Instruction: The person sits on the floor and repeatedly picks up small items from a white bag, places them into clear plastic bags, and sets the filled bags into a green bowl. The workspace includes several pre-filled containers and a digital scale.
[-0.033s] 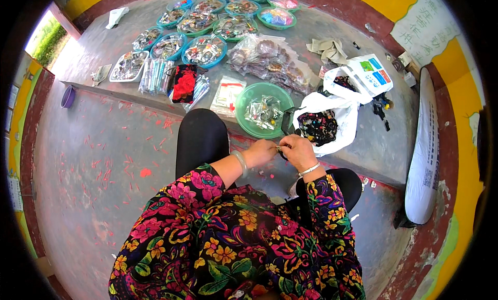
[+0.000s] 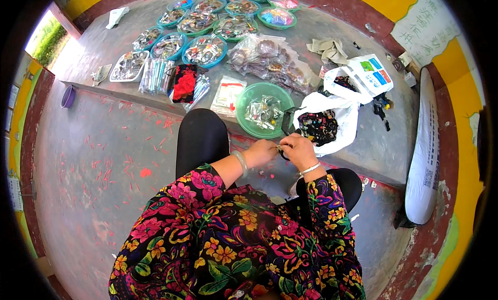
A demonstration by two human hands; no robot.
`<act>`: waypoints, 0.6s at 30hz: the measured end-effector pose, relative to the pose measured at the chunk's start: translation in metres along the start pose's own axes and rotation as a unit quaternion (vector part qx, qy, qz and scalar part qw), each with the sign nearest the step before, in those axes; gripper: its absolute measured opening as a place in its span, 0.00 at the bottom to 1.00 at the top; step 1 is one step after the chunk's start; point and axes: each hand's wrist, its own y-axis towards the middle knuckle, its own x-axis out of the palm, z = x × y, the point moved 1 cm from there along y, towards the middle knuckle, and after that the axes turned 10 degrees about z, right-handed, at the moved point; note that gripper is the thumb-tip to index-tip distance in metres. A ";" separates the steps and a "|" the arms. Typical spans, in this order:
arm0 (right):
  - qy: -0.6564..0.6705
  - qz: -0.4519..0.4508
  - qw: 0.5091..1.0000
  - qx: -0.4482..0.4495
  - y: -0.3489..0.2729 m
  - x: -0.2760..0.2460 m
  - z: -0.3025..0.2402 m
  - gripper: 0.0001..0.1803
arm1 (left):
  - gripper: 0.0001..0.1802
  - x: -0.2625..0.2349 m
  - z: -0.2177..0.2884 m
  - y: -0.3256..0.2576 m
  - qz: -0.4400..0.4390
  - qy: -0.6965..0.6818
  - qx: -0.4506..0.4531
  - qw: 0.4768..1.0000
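Note:
My left hand (image 2: 261, 153) and my right hand (image 2: 298, 149) meet above my knees, fingertips pinched together on a small dark piece (image 2: 282, 153) too small to make out. A pale bangle sits on my left wrist and a light bracelet on my right. Just beyond the hands, on the ledge, stands a green bowl (image 2: 249, 100) holding small clear packets. To its right lies an open white plastic bag (image 2: 342, 110) filled with dark beaded items. My floral sleeves and black-trousered knees fill the lower view.
On the raised concrete ledge (image 2: 104, 45) stand several teal bowls (image 2: 224, 50) of packets, clear bags (image 2: 270, 56), a red and black pouch (image 2: 183, 83) and a cloth (image 2: 329, 48). A purple bowl (image 2: 68, 96) sits at the left, and a white sack (image 2: 426, 154) leans at the right.

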 end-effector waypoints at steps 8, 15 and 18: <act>0.032 0.031 0.996 0.082 0.003 -0.001 0.005 0.07 | 0.13 0.002 -0.006 0.003 -0.033 -0.264 -0.171 0.949; 0.176 0.011 0.968 0.176 0.005 -0.002 0.011 0.04 | 0.14 0.004 -0.003 0.001 -0.038 -0.275 -0.171 0.945; 0.166 0.044 0.972 0.162 0.004 0.003 0.017 0.03 | 0.14 0.003 -0.002 0.001 -0.044 -0.342 -0.167 0.924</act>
